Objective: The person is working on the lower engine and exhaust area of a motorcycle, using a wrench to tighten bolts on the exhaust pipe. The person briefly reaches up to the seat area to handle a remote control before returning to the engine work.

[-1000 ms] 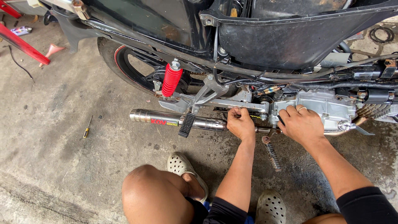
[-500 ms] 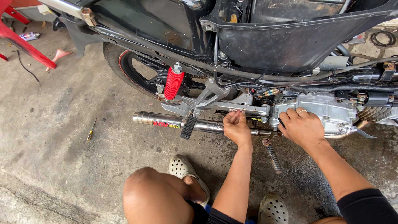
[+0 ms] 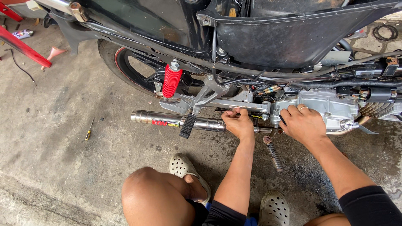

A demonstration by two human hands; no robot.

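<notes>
— Where are our hands just now?

— Both low on the side of the motorcycle. Our left hand (image 3: 238, 123) is curled with its fingertips pinched onto a small part under the silver footrest bracket (image 3: 217, 100), just above the exhaust pipe (image 3: 176, 121). What it pinches is hidden by the fingers, so we cannot tell the part itself.

— And the right?

— Our right hand (image 3: 302, 123) lies on the grey engine case (image 3: 326, 106), fingers bent over its near edge, pressing rather than grasping anything loose.

— Which way does the work lie from us?

— Straight ahead and a little up from both wrists. The pipe's long axis runs left to right, parallel to the bike, and the left hand sits right at its inner end, touching or nearly so. The right hand is just beside it, further right along that same line.

— Anything else near?

— A coil spring (image 3: 274, 155) hangs down between the two hands toward the concrete floor (image 3: 63, 167). The red shock absorber (image 3: 171, 80) stands tilted to the left, beside the rear wheel (image 3: 134, 73). A small screwdriver (image 3: 89, 129) lies well apart on the floor, nearer our left side.
</notes>
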